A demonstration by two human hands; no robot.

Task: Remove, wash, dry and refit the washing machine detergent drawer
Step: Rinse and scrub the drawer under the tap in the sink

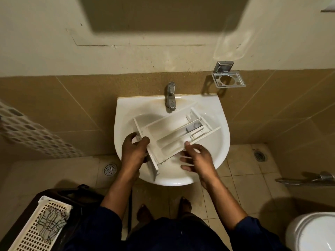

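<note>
1 basket [36, 230] seen near, left of sink [222, 113] | 2 hands held apart over sink's near rim: left hand [134, 149] clamped on drawer [174, 131] end, right hand [199, 160] spread-fingered, blurred, at drawer's near edge | 1 drawer held tilted over sink | 1 tap [171, 98] behind

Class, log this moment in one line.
left hand grips white plastic detergent drawer | right hand, fingers spread, at its near edge | drawer over white ceramic basin
</note>
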